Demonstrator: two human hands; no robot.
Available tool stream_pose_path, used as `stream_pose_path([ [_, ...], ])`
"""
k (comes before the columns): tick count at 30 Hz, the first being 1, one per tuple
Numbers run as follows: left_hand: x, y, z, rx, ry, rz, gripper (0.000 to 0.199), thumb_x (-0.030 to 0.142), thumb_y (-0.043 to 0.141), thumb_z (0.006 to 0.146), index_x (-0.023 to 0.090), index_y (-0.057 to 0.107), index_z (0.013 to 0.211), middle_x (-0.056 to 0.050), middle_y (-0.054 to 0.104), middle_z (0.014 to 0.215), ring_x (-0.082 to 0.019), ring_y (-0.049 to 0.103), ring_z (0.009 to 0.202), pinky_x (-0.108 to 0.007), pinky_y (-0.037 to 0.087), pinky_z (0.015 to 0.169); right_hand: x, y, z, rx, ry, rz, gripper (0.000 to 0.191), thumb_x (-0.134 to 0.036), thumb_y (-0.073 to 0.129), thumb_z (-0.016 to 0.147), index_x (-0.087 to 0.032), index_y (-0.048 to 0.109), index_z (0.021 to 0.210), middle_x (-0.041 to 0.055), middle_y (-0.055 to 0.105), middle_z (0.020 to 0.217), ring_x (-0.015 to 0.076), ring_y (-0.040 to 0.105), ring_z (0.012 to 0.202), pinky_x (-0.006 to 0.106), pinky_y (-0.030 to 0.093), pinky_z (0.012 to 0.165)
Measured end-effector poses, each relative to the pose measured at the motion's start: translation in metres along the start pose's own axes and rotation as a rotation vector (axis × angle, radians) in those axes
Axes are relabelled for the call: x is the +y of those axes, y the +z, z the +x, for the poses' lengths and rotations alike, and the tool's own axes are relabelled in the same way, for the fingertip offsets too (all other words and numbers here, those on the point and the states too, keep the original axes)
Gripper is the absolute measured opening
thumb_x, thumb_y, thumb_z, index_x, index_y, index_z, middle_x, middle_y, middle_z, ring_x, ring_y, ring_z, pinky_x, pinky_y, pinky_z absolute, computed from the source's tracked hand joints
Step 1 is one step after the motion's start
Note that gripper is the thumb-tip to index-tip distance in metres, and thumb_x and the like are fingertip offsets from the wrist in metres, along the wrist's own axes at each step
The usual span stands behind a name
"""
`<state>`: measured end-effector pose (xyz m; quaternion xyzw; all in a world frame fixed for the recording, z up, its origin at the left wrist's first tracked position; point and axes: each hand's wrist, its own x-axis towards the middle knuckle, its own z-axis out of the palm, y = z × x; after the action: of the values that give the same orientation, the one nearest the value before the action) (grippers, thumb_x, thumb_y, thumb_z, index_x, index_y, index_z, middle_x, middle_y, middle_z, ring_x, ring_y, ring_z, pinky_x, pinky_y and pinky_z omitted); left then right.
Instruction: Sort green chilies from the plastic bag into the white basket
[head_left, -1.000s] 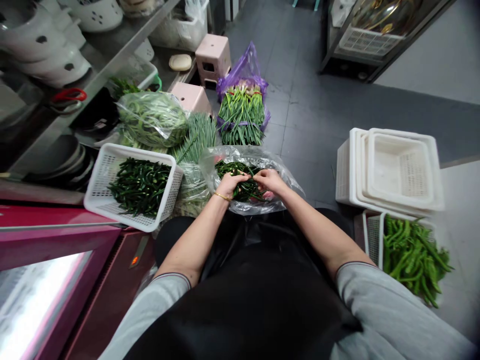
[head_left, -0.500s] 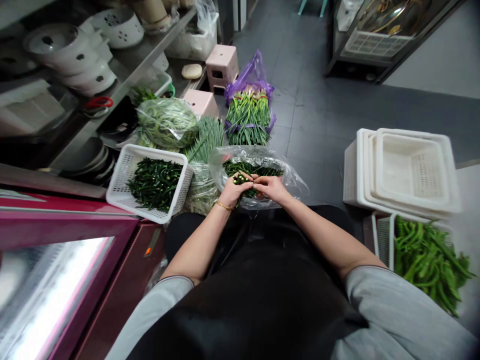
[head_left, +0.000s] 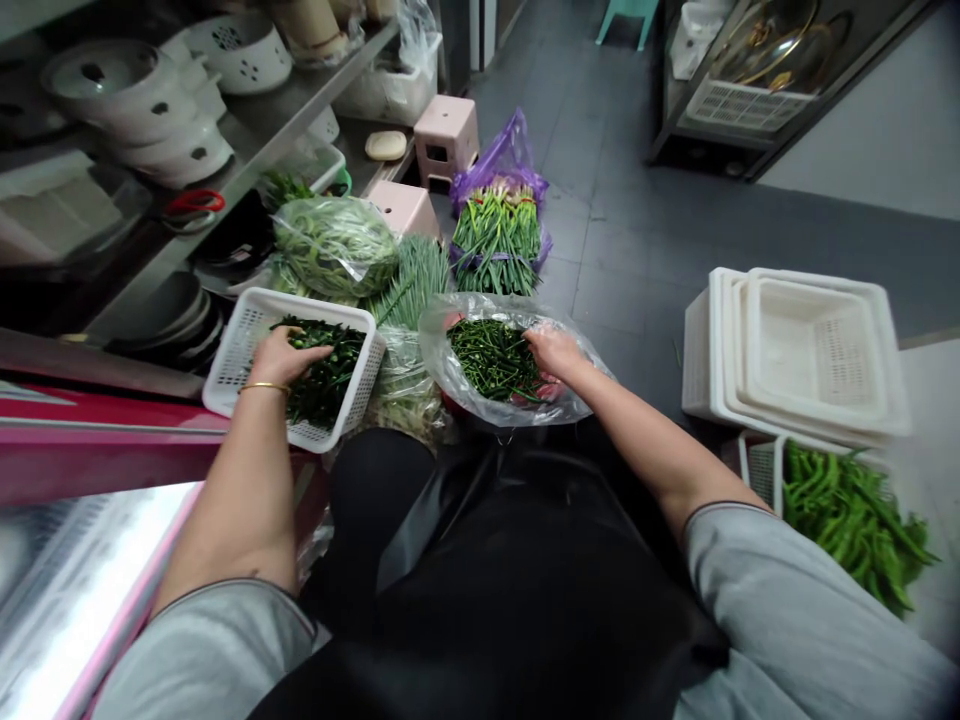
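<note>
My left hand (head_left: pixel 279 358), with a gold bangle at the wrist, is over the white perforated basket (head_left: pixel 211 385) at the left. Its thumb is spread from the fingers, above dark green peppers (head_left: pixel 330 385) in the basket. Nothing shows firmly held in it. In front of my lap stands a clear plastic bag (head_left: pixel 435 350), open at the top, with thin dark green peppers (head_left: pixel 491 355) inside. My right hand (head_left: pixel 553 352) reaches into the bag's right side. Its fingertips are bent down at the peppers, and whether they hold any is hidden.
Bagged greens (head_left: pixel 337 245) and leek-like bundles (head_left: pixel 495 235) lie ahead. Pink stools (head_left: pixel 446 135) stand beyond. At the right are stacked white baskets (head_left: pixel 817 350) and long light green peppers (head_left: pixel 855 510). Shelves with pots (head_left: pixel 172 110) line the left.
My left hand has moved from the bag to the left basket, and the small peppers it held no longer show in it. My right hand has shifted slightly right and down into the bag.
</note>
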<state>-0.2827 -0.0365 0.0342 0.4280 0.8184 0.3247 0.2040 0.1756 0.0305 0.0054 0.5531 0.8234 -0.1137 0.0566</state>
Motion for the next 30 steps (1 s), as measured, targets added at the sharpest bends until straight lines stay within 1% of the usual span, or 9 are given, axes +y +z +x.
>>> stream_pose_path([
  [4,0.025,0.002,-0.003,0.019,0.133,0.293,0.054,0.028,0.084,0.053,0.017,0.061,0.1,-0.004,0.067,0.107,-0.029,0.056,0.114,-0.046,0.037,0.104,-0.008,0.004,0.021,-0.096,-0.09,-0.121,0.035,-0.023,0.041,0.093,-0.013,0.061,0.12,0.0188,0.06,0.123,0.0273,0.058,0.11,0.033,0.044,0.088],
  [7,0.084,0.032,-0.057,0.083,0.319,-0.021,0.036,0.03,0.067,0.074,0.017,0.065,0.108,-0.007,0.069,0.103,-0.022,0.064,0.092,-0.039,0.047,0.091,-0.005,-0.002,0.023,-0.087,-0.091,-0.082,0.035,-0.019,0.042,0.091,-0.011,0.061,0.119,0.0194,0.061,0.124,0.0268,0.058,0.112,0.033,0.043,0.092],
  [11,0.152,0.114,-0.127,-0.47,0.495,-0.224,0.023,0.031,0.058,0.082,0.017,0.071,0.096,-0.006,0.072,0.093,-0.02,0.065,0.085,-0.032,0.049,0.083,0.005,-0.016,0.013,-0.042,0.018,0.181,0.028,-0.022,0.051,0.087,-0.013,0.065,0.11,0.0137,0.069,0.111,0.0234,0.064,0.099,0.031,0.048,0.089],
  [14,0.174,0.178,-0.147,-0.535,0.411,-0.259,0.021,0.018,0.061,0.076,0.015,0.067,0.096,-0.009,0.071,0.092,-0.021,0.065,0.087,-0.032,0.048,0.084,0.001,-0.02,-0.003,-0.153,0.001,0.567,0.034,-0.03,0.037,0.096,-0.012,0.065,0.102,0.0088,0.073,0.085,0.0164,0.068,0.071,0.027,0.053,0.068],
  [16,0.178,0.204,-0.151,-0.706,0.3,-0.341,0.023,0.014,0.058,0.075,0.014,0.063,0.098,-0.007,0.07,0.083,-0.018,0.065,0.074,-0.031,0.05,0.075,-0.005,-0.018,-0.014,-0.153,-0.034,0.679,0.044,-0.034,0.027,0.1,-0.011,0.065,0.1,0.0085,0.073,0.077,0.0146,0.067,0.064,0.024,0.051,0.062],
  [19,0.175,0.214,-0.158,-1.012,-0.013,-0.445,0.026,0.016,0.048,0.081,0.013,0.054,0.106,-0.003,0.065,0.063,-0.014,0.058,0.048,-0.028,0.05,0.056,-0.009,-0.012,-0.025,0.034,-0.048,0.388,0.045,-0.037,0.031,0.099,-0.01,0.067,0.099,0.0148,0.072,0.09,0.0203,0.069,0.082,0.027,0.049,0.07],
  [21,0.17,0.209,-0.159,-1.093,-0.193,-0.468,0.023,0.017,0.045,0.083,0.013,0.051,0.105,-0.002,0.063,0.058,-0.014,0.057,0.043,-0.027,0.048,0.05,-0.007,-0.008,-0.024,0.089,-0.018,0.137,0.046,-0.037,0.031,0.099,-0.01,0.067,0.103,0.0183,0.07,0.102,0.0245,0.067,0.093,0.029,0.047,0.076],
  [25,0.166,0.196,-0.123,-0.822,-0.28,-0.523,0.012,0.009,0.05,0.071,0.014,0.051,0.082,0.0,0.059,0.056,-0.01,0.053,0.043,-0.02,0.043,0.045,-0.015,0.0,-0.005,-0.019,-0.041,0.011,0.045,-0.049,0.042,0.094,-0.017,0.064,0.115,0.0149,0.066,0.115,0.0251,0.064,0.099,0.03,0.047,0.077],
  [30,0.197,0.182,-0.043,-0.468,-0.092,-0.641,0.014,0.009,0.05,0.068,0.016,0.052,0.079,0.008,0.042,0.046,-0.005,0.03,0.034,-0.017,0.024,0.039,-0.038,0.003,0.026,-0.148,-0.076,0.04,0.037,-0.047,0.057,0.086,-0.014,0.069,0.099,0.0152,0.069,0.108,0.026,0.064,0.1,0.029,0.047,0.077],
])
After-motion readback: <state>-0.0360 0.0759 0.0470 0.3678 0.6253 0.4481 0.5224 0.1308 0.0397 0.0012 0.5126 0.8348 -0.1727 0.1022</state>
